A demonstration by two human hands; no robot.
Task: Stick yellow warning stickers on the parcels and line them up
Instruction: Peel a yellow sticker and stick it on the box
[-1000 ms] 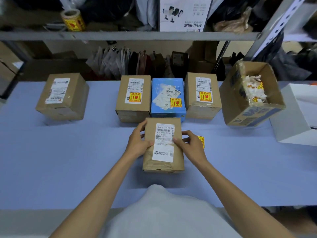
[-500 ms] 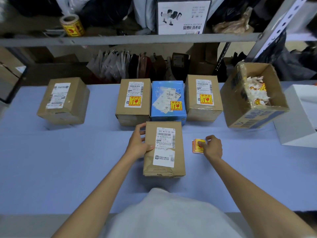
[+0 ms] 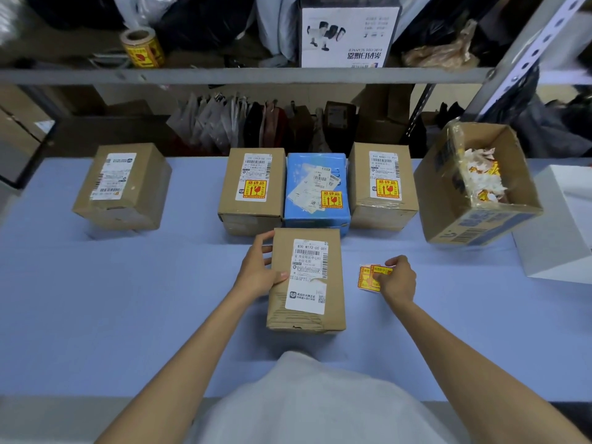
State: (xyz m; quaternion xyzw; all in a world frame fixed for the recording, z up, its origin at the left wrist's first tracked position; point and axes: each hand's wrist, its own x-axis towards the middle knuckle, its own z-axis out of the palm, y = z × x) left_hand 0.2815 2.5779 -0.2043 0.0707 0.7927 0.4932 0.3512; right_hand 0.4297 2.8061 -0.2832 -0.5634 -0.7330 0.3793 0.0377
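Observation:
A brown parcel (image 3: 307, 310) with a white shipping label lies in front of me on the blue table (image 3: 128, 299). My left hand (image 3: 258, 270) grips its left edge, thumb on top. My right hand (image 3: 397, 278) pinches a yellow warning sticker at a small stack of stickers (image 3: 368, 277) to the right of the parcel. Behind stand three parcels in a row, each with a yellow sticker: a brown one (image 3: 253, 190), a blue one (image 3: 315, 193) and another brown one (image 3: 382, 184). A brown parcel (image 3: 123, 187) without a yellow sticker sits apart at the far left.
An open cardboard box (image 3: 474, 216) with sticker backing scraps stands tilted at the right. A white box (image 3: 560, 225) is at the right edge. A sticker roll (image 3: 142, 48) sits on the shelf above. Bags hang behind the table.
My right hand left the front parcel's label and moved right to the sticker stack, where it now pinches a sticker. My left hand stayed on the parcel's left edge.

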